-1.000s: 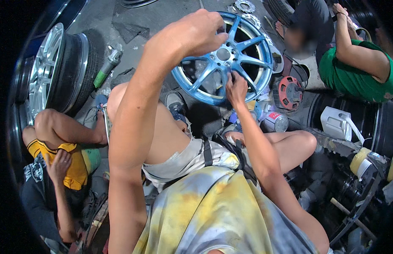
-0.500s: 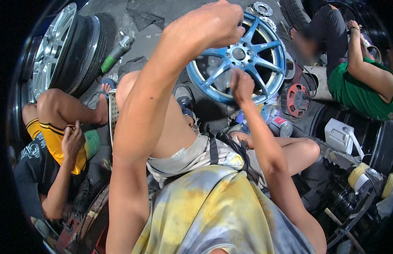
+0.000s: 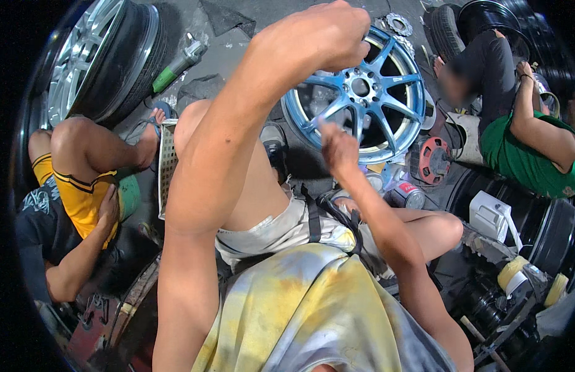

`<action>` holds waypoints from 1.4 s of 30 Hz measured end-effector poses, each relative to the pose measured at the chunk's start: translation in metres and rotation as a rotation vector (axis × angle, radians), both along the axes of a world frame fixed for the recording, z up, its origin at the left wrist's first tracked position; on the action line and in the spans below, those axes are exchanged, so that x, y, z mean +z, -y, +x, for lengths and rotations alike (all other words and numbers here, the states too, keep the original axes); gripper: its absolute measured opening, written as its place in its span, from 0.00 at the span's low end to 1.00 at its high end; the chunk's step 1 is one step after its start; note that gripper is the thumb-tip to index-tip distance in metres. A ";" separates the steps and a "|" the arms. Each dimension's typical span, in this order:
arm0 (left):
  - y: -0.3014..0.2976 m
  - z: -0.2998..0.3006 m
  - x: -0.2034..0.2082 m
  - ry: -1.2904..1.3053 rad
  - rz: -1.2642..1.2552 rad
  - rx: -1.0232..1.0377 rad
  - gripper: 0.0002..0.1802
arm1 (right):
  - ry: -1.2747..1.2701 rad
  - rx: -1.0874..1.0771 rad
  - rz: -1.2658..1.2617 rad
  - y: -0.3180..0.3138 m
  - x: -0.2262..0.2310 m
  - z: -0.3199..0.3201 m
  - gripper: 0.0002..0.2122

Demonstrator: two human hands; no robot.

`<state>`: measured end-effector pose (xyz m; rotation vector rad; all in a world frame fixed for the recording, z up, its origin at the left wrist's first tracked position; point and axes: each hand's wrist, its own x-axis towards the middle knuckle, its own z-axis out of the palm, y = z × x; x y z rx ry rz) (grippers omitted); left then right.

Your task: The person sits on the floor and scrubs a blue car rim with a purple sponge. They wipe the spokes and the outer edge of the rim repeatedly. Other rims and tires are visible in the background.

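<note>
A blue multi-spoke wheel rim [image 3: 389, 118] stands tilted in front of me, beyond my knees. At its upper left edge my left hand [image 3: 343, 37] is closed, fingers curled down over the rim and their tips partly hidden. My right hand [image 3: 340, 150] is closed too, knuckles up, at the lower left spokes. What it pinches, if anything, I cannot make out; a pale blur shows by its fingers.
A green-and-grey angle grinder [image 3: 179, 63] lies on the floor at far left, near a silver wheel with tyre [image 3: 123, 62]. One person in yellow shorts [image 3: 83, 201] sits left, another in green [image 3: 529, 152] right. A can [image 3: 408, 195] and red reel [image 3: 434, 160] are beside the rim.
My right hand has moved left and nearer along the lower spokes. My left hand stays at the rim's upper edge. The view has turned slightly. The left person's hand has lowered.
</note>
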<state>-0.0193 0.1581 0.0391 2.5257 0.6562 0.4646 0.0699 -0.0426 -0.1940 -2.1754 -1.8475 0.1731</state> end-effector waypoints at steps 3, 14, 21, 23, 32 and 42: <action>0.004 0.001 0.006 -0.016 -0.026 0.032 0.15 | -0.025 0.133 0.156 0.002 -0.006 0.016 0.16; -0.002 -0.001 -0.010 0.122 0.085 -0.004 0.10 | 0.130 0.419 -0.234 -0.076 0.037 0.089 0.06; 0.003 -0.029 -0.014 0.367 0.176 -0.022 0.10 | 0.078 0.500 -0.275 -0.058 0.047 0.040 0.04; -0.004 -0.023 -0.018 0.267 0.191 0.004 0.11 | 0.093 0.391 -0.213 -0.059 0.040 0.062 0.06; -0.010 0.010 -0.023 -0.358 0.003 0.093 0.16 | -0.115 0.218 0.158 0.006 0.005 0.009 0.16; -0.009 0.019 -0.037 -0.371 -0.039 0.033 0.18 | 0.049 0.015 0.157 0.007 -0.014 0.011 0.19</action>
